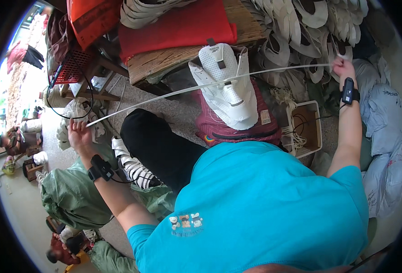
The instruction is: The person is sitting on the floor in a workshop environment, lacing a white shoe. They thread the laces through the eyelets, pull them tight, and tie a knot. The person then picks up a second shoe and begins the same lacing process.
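Note:
A long white shoelace (pixel 164 96) runs taut across the view, one end in each of my hands. My left hand (pixel 79 133) is closed on its left end, out to the left. Far out at the right, my right hand (pixel 343 68) grips the other end, beside hanging shoe uppers. Midway, the lace crosses a white shoe upper (pixel 237 109) and seems to pass through it near the tongue (pixel 217 61). This upper rests on a maroon bag (pixel 203 113) in front of me, with nobody's hand touching it.
A wooden table (pixel 164 59) with a red cloth (pixel 178 27) stands ahead. Many pale uppers (pixel 296 32) hang at the upper right. A box (pixel 307 132) with loose laces sits near my right arm, grey-white sacks (pixel 385 127) beyond. Green sacks (pixel 73 195) lie left; other people (pixel 67 248) sit farther off.

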A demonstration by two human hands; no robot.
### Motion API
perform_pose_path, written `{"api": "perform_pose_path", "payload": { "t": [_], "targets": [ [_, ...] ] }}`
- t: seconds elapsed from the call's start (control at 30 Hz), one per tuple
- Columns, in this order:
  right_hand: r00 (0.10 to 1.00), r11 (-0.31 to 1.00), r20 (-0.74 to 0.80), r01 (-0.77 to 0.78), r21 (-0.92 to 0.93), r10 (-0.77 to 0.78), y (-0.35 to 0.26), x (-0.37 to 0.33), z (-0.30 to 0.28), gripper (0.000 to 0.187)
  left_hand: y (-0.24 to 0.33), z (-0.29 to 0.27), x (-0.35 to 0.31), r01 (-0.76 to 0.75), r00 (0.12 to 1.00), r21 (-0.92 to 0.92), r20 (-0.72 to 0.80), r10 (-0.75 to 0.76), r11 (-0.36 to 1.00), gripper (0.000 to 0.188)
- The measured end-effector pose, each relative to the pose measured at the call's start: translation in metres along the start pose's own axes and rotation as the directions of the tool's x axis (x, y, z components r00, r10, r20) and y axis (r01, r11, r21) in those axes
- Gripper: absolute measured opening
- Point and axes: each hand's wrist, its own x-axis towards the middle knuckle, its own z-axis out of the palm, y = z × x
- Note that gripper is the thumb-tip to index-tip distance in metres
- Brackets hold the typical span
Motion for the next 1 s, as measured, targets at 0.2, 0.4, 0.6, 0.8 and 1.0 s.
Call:
{"api": "perform_pose_path", "payload": {
  "t": [0.2, 0.4, 0.6, 0.8, 1.0],
  "targets": [
    [0.994, 0.943, -0.084, 0.035, -0.331, -0.066, -0.005, 0.003, -0.129, 0.017, -0.062, -0.012, -0.007, -0.301, 0.898, 0.877, 0.129, 0.421, 0.374, 0.030],
    [0.972, 0.620, 0.222, 0.126, -0.774, 0.080, 0.184, -0.128, 0.057, 0.042, -0.171, 0.166, -0.124, -0.103, 0.960, 0.751, 0.246, -0.131, 0.653, 0.027],
    [0.699, 0.540, 0.618, 0.384, -0.749, 0.359, 0.255, -0.238, 0.167, 0.021, -0.253, 0.207, -0.171, -0.015, 0.756, 0.698, 0.476, -0.448, 0.716, 0.031],
    [0.601, 0.452, 0.734, 0.585, -0.673, 0.316, 0.271, -0.238, 0.171, 0.013, -0.264, 0.211, -0.184, -0.026, 0.762, 0.811, 0.394, -0.513, 0.585, 0.033],
    [0.609, 0.252, 0.652, 0.614, -0.748, 0.452, 0.266, -0.228, 0.187, 0.013, -0.268, 0.211, -0.181, 0.073, 0.786, 0.787, 0.333, -0.521, 0.613, 0.032]
  ]
}}
